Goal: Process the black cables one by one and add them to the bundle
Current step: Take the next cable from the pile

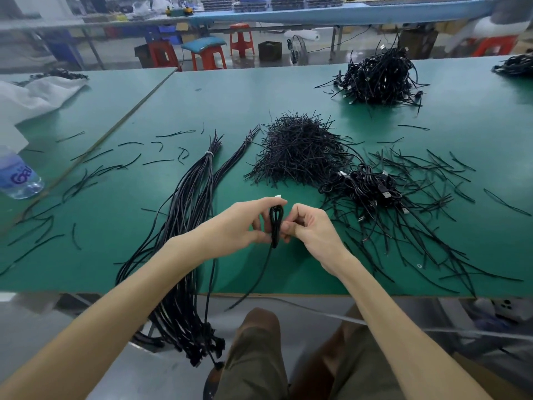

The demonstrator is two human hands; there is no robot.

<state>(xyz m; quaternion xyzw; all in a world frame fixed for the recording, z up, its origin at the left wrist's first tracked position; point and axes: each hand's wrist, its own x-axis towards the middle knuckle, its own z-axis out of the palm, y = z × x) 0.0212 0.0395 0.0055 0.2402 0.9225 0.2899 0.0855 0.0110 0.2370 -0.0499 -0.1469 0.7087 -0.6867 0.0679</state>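
Observation:
Between my two hands I hold a coiled black cable [276, 223] upright above the green table [236, 90]. My left hand [245, 223] grips the coil from the left, and a silver plug tip sticks out above its fingers. My right hand [305, 226] pinches the coil from the right. One loose end of the cable trails down over the table's front edge. The bundle [190, 215] of long black cables, tied with a white band near its far end, lies to the left and hangs off the front edge.
A heap of short black ties [300, 148] lies ahead. Coiled cables with plugs [369, 186] sit to the right among scattered ties. A bigger cable heap [377, 79] stands at the far right. A water bottle [17, 177] and white plastic [37, 93] are at the left.

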